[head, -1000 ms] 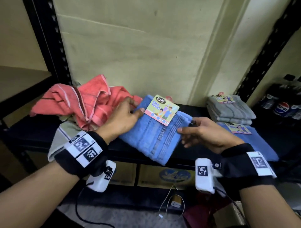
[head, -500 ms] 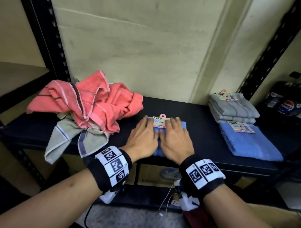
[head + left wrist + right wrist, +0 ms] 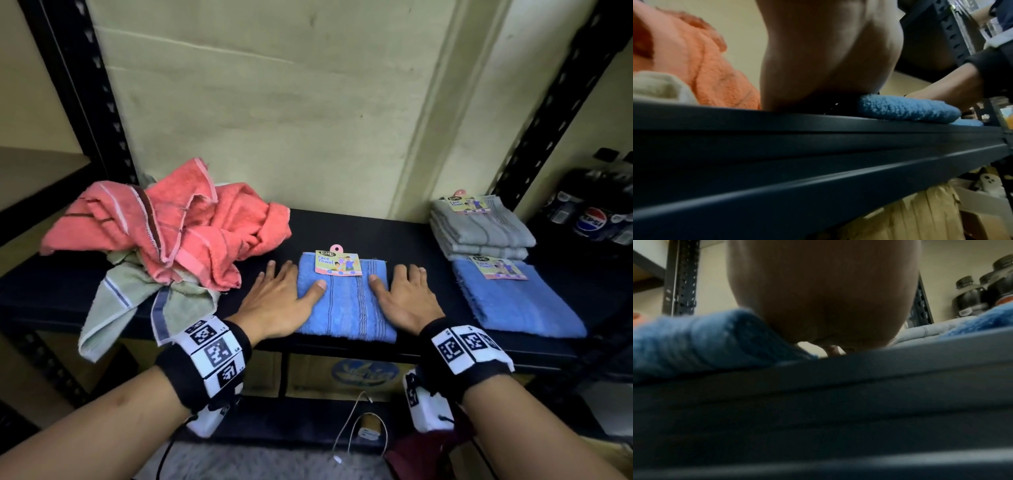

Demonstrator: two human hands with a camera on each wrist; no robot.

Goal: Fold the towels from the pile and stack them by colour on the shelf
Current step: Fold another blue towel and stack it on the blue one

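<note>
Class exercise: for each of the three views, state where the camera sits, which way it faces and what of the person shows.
Head: above, facing down at the shelf; both forearms, left hand, right hand.
Left wrist: below the shelf edge, looking up; palm heel.
Right wrist: likewise; palm heel.
Shared: the folded blue towel in all three.

Folded towel (image 3: 346, 301) is showing mid-blue w/ thin dark stripes; its tag (image 3: 338, 262) is looking yellow-pink. Pile (image 3: 171, 233) is showing coral w/ white & brown stripes over pale green w/ blue bands. Grey stack (image 3: 479, 229), blue towel (image 3: 520, 301), black shelf (image 3: 404, 236).
</note>
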